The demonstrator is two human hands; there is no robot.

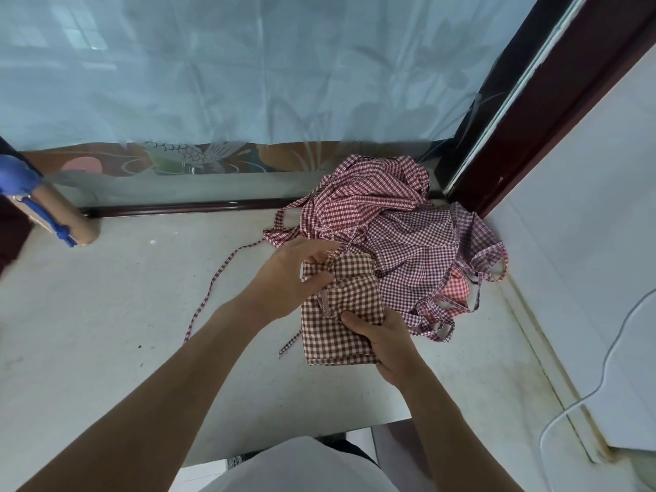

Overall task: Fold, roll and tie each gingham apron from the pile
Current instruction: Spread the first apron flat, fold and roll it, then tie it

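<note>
A brown-and-white gingham apron (pixel 340 314) was folded into a chunky rectangle and half rolled from its far end. Just behind it, touching, a crumpled pile of gingham aprons (pixel 397 221) was heaped in the corner, straps trailing.

Matt checked cloth apron (pixel 340 314), smooth pale table (pixel 106 314)
</note>
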